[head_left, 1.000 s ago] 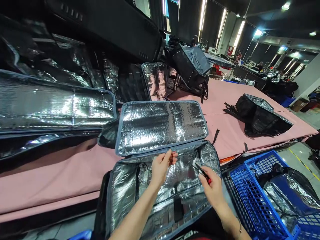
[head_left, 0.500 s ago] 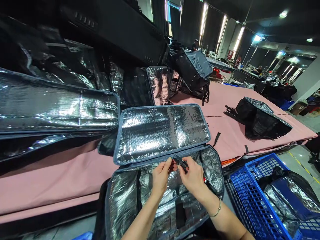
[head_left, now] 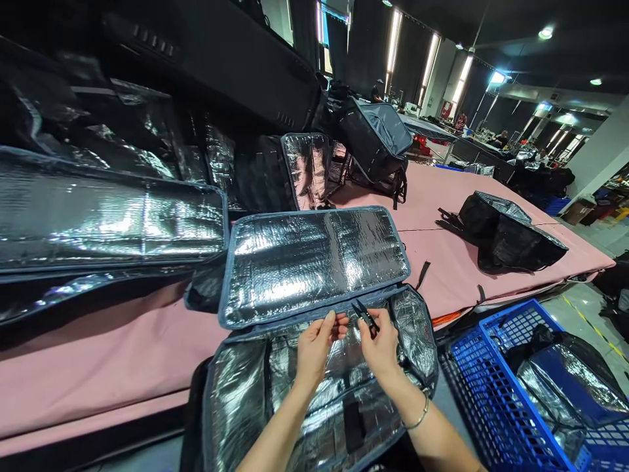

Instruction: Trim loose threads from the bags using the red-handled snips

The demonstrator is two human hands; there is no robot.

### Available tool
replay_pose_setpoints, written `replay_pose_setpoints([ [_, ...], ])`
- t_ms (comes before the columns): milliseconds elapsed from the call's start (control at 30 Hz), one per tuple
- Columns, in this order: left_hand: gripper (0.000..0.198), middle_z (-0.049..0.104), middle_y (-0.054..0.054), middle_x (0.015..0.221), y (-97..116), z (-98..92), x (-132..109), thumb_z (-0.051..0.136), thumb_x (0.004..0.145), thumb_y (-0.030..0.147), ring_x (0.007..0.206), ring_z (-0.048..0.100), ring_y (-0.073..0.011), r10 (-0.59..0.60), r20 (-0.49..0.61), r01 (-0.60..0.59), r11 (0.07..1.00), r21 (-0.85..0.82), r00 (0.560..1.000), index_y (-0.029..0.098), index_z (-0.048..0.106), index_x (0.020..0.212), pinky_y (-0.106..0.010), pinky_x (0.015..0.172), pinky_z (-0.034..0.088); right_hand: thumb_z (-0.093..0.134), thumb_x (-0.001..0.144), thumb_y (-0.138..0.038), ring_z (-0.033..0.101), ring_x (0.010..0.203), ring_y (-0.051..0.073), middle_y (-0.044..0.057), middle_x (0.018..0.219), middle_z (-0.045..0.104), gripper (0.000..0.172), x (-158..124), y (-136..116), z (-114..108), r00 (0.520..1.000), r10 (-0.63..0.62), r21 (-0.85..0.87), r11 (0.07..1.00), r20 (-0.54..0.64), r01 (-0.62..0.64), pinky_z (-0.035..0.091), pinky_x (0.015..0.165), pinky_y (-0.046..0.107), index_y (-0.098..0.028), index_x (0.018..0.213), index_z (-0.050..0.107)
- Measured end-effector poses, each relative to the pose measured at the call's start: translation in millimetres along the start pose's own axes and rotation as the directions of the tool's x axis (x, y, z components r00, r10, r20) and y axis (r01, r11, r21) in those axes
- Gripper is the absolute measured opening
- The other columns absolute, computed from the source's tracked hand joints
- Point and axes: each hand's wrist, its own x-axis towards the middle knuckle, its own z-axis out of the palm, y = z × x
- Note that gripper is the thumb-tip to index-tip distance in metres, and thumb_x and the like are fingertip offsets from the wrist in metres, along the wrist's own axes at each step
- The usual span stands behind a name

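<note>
An open insulated bag (head_left: 275,393) with a silver foil lining lies in front of me, its lid (head_left: 314,262) folded back onto the pink table. My left hand (head_left: 314,344) pinches something small at the bag's back rim, near the hinge of the lid. Close beside it, my right hand (head_left: 381,344) grips small black thread snips (head_left: 364,314), their tips pointing up toward the same rim. Both hands hover over the bag's inside.
The pink table (head_left: 457,255) carries a black bag (head_left: 506,233) at the right and another (head_left: 378,137) at the back. Foil-lined bags (head_left: 108,216) pile up at the left. A blue plastic crate (head_left: 501,387) with bags stands at the lower right. People work far behind.
My right hand has come from the bag's right side over to the back rim beside my left hand, bringing the snips with it. The left hand has stayed at the rim.
</note>
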Motion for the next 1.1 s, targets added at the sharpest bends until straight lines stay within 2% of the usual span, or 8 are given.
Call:
replay_pose_setpoints([
  [100,0.051,0.065,-0.007,0.068,14.5,-3.5,-0.9,0.062,0.063,0.061,0.055,0.056,-0.0165,0.002,0.047,-0.008,0.991,0.133,0.999,0.011,0.064,0.077,-0.028,0.053,0.046,0.049,0.083,-0.036,0.055,0.063,0.015,0.002,0.074,0.059,0.026,4.6,1.4,6.9,0.998,0.059,0.085,0.995,-0.021,-0.057,0.043,0.058,0.024,-0.015,0.098,0.051],
  [167,0.044,0.065,-0.006,0.068,28.3,-6.8,0.3,0.059,0.069,0.056,0.057,0.057,-0.0175,0.159,0.063,-0.171,0.921,0.35,0.985,0.014,0.066,0.076,-0.029,0.058,0.046,0.05,0.082,-0.038,0.053,0.06,0.014,0.001,0.071,0.057,0.027,8.5,1.5,9.3,0.995,0.099,0.137,0.986,-0.022,-0.095,0.04,0.054,0.023,-0.015,0.096,0.051],
  [267,0.034,0.068,-0.007,0.088,49.2,-9.9,9.9,0.047,0.083,0.044,0.081,0.06,-0.0212,0.505,0.273,-0.508,0.415,0.754,0.818,0.017,0.068,0.088,-0.032,0.077,0.045,0.051,0.08,-0.038,0.052,0.059,0.013,0.002,0.072,0.057,0.028,12.8,2.1,11.4,0.99,0.137,0.208,0.969,-0.023,-0.129,0.039,0.051,0.021,-0.014,0.095,0.051],
  [333,0.031,0.067,-0.008,0.096,60.0,-8.9,20.7,0.042,0.087,0.035,0.089,0.059,-0.0232,0.463,0.483,-0.555,0.024,0.832,0.743,0.018,0.067,0.095,-0.033,0.078,0.044,0.052,0.078,-0.038,0.052,0.06,0.013,0.002,0.073,0.058,0.029,14.5,3.1,12.7,0.987,0.156,0.247,0.958,-0.026,-0.145,0.039,0.051,0.021,-0.014,0.094,0.051],
  [433,0.025,0.066,-0.006,0.087,70.3,-2.3,35.1,0.043,0.086,0.022,0.081,0.06,-0.0222,0.263,0.626,-0.586,-0.221,0.78,0.734,0.02,0.067,0.089,-0.029,0.064,0.044,0.052,0.078,-0.037,0.052,0.059,0.013,0.002,0.073,0.058,0.028,15.9,5.7,14.0,0.985,0.169,0.276,0.948,-0.023,-0.156,0.039,0.051,0.021,-0.014,0.093,0.05],
  [800,0.023,0.06,-0.008,0.073,68.2,10.8,34.8,0.04,0.083,0.015,0.07,0.056,-0.0214,0.24,0.747,-0.68,-0.311,0.664,0.62,0.014,0.06,0.071,-0.029,0.06,0.037,0.038,0.089,-0.031,0.062,0.077,0.021,0.009,0.091,0.063,0.023,12.1,8.0,7.5,0.99,-0.141,-0.227,0.964,0.004,0.138,0.045,0.067,0.028,-0.015,0.1,0.051],
  [933,0.027,0.062,-0.006,0.077,58.6,-3.5,40.1,0.036,0.087,0.024,0.072,0.057,-0.0174,0.369,0.677,-0.65,-0.215,0.729,0.637,0.017,0.061,0.077,-0.026,0.062,0.038,0.036,0.091,-0.03,0.062,0.083,0.021,0.009,0.09,0.064,0.023,12.7,7.5,5.9,0.986,-0.166,-0.261,0.951,0.015,0.164,0.045,0.07,0.027,-0.016,0.096,0.053],
  [1100,0.032,0.063,-0.004,0.074,52.2,-22.2,45.4,0.038,0.085,0.038,0.065,0.057,-0.0134,0.518,0.441,-0.55,0.069,0.832,0.733,0.018,0.062,0.081,-0.021,0.059,0.04,0.044,0.087,-0.033,0.058,0.061,0.016,0.003,0.077,0.063,0.02,18.5,2.6,0.6,0.997,-0.07,-0.13,0.989,0.032,0.074,0.04,0.056,0.023,-0.017,0.095,0.054],
])
